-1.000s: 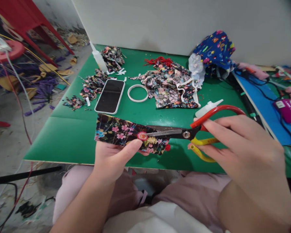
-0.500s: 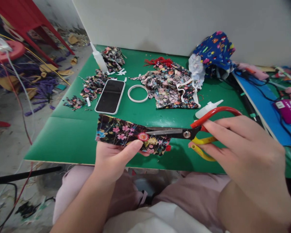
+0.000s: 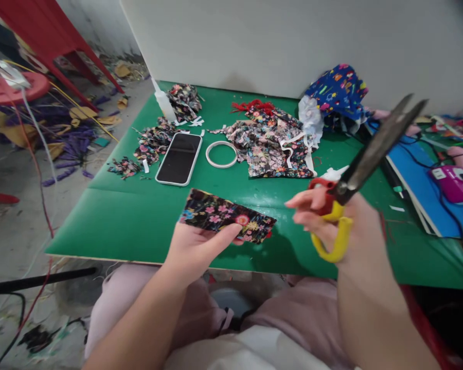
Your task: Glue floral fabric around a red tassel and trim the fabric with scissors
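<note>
My left hand [image 3: 202, 252] grips a folded strip of black floral fabric [image 3: 226, 216], thumb lying across its front, above the table's near edge. A bit of red shows at the strip's right end. To the right, my right hand [image 3: 327, 216] holds scissors [image 3: 345, 190] with one red and one yellow handle. Their blades point up and to the right, slightly parted and away from the fabric; the hand is somewhat blurred. Behind the hands lie a phone [image 3: 179, 159], a white roll of tape [image 3: 221, 154] and a heap of floral fabric [image 3: 268, 146] with white strips.
A white nozzle bottle [image 3: 164, 105] stands at the back left beside fabric scraps [image 3: 154, 141]. Another white bottle [image 3: 334, 173] lies partly behind my right hand. Blue patterned cloth [image 3: 337, 95], a blue board [image 3: 416, 180] and cables occupy the right side of the green table [image 3: 111, 221].
The scissors have swung away from the fabric, up and to the right, turning in my right hand. My left hand has shifted slightly right with the fabric.
</note>
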`<state>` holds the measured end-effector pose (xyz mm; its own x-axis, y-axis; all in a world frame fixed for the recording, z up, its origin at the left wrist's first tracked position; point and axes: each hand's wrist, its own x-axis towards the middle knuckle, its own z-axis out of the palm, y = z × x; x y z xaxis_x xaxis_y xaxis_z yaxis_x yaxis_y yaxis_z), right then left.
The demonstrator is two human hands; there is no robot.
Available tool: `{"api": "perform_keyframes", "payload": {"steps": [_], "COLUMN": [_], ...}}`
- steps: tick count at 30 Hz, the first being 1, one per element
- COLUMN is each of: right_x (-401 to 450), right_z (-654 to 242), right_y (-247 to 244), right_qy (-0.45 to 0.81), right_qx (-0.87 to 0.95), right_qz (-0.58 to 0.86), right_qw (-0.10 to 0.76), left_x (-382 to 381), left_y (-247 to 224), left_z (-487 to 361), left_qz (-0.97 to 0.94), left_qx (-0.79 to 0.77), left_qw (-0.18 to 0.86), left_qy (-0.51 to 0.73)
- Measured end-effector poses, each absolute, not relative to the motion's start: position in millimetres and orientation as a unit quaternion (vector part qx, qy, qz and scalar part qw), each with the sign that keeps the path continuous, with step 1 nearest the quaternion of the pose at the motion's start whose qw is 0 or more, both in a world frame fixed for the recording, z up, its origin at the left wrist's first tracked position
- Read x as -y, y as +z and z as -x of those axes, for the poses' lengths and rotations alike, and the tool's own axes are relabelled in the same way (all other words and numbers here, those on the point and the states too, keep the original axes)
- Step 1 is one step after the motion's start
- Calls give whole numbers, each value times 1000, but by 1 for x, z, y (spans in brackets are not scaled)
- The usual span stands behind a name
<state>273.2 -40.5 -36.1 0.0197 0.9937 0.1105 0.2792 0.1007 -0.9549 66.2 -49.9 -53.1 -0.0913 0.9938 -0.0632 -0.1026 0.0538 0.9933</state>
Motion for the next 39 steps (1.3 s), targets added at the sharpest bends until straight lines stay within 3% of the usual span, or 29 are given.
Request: {"api": "perform_keyframes", "payload": {"steps": [2, 5, 9, 10, 11, 14, 25, 39], "right_x": [37, 32, 27, 26, 25, 25, 33, 29], "right_z": [-262, -251, -254, -256, -259, -268, -282, -295], "right_y": [-42, -44, -41, -41, -40, -38, -21, -23], "right_qy": [485, 482, 437, 433, 432, 426, 394, 373], "right_qx": [579, 581, 571, 566, 561, 554, 560, 524], "right_qz": [511, 538, 569, 565, 560, 548, 544, 520], "right_qw": [410, 374, 400, 415, 430, 461, 485, 562], "left_x": [50, 42, -2, -17, -32, -70, -104, 5], "left_y": [-52, -58, -62, -61, -59, -58, -89, -103], "left_z": [-68, -59, -25, -16, -8, 4, -1, 26], "left_qz": [-465, -526, -611, -634, -627, -616, -592, -641], "left_qx": [-491, -501, -606, -671, -702, -745, -795, -749], "left_qw": [540, 533, 354, 229, 176, 93, -2, -69], "left_qy": [501, 434, 366, 308, 289, 240, 128, 157]}}
